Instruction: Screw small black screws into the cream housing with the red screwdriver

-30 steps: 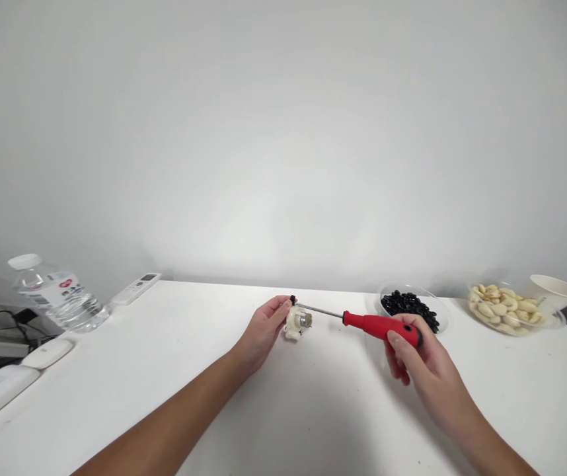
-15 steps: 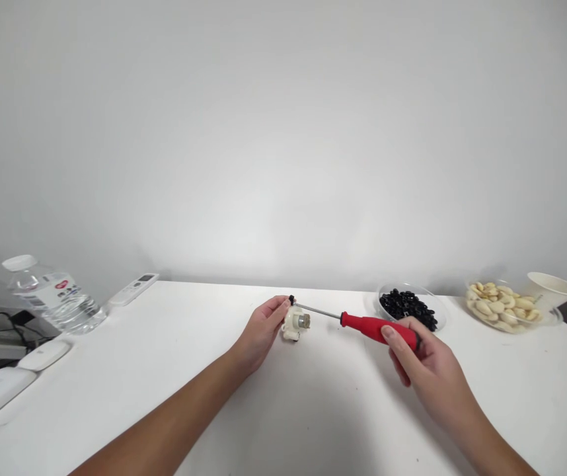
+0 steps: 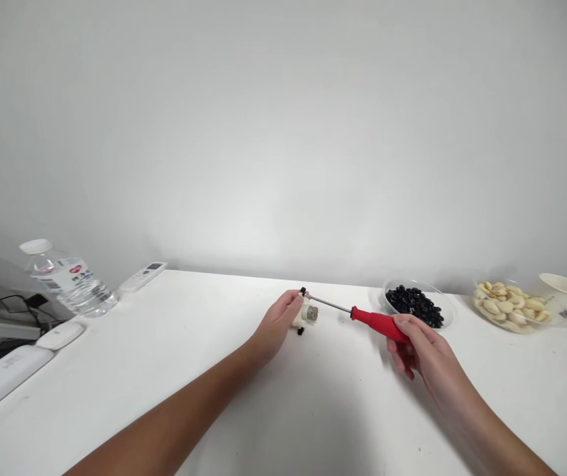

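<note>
Both forearms stretch out over the white table (image 3: 115, 370) toward mid-frame — the left hand (image 3: 277, 322) pinches a small cream motor part (image 3: 307, 314), the right hand (image 3: 419, 347) is wrapped round the red handle of a screwdriver (image 3: 363, 316), whose tip meets the part's top. At far left stands a water bottle (image 3: 68, 284) — its red-marked label is too small to read.
</note>
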`<control>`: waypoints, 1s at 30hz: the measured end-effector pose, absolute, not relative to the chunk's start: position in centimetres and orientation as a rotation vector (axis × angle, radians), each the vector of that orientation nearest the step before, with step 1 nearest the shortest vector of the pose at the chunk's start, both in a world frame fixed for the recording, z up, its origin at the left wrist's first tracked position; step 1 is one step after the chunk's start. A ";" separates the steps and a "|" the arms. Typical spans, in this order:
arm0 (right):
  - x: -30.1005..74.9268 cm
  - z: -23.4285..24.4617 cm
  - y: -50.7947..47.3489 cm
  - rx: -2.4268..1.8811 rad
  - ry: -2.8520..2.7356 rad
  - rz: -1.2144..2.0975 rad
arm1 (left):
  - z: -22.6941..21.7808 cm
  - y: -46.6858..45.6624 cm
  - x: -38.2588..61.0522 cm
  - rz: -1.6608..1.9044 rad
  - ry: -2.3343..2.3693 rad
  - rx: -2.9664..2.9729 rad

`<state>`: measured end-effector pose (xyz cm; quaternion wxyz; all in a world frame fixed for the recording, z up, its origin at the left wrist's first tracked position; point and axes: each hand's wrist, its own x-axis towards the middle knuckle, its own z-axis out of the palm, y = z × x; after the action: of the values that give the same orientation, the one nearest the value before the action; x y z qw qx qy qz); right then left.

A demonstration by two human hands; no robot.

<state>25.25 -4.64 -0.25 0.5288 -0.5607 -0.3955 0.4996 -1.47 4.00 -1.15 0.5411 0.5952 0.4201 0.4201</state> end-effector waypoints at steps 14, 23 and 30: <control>24.0 0.1 -5.5 -1.395 -1.186 0.940 | -1.5 3.3 -2.1 0.942 0.997 1.470; 24.6 -0.7 -6.1 -1.441 -1.709 0.493 | -1.4 3.8 -2.3 0.901 0.900 1.367; 23.8 0.9 -6.2 -1.499 -1.356 0.963 | -1.4 3.4 -2.2 0.950 0.942 1.511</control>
<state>23.76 -6.23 0.94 0.4362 -0.6025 -0.5450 0.3870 -2.20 3.36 -1.35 0.5328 0.6335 0.3950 0.3984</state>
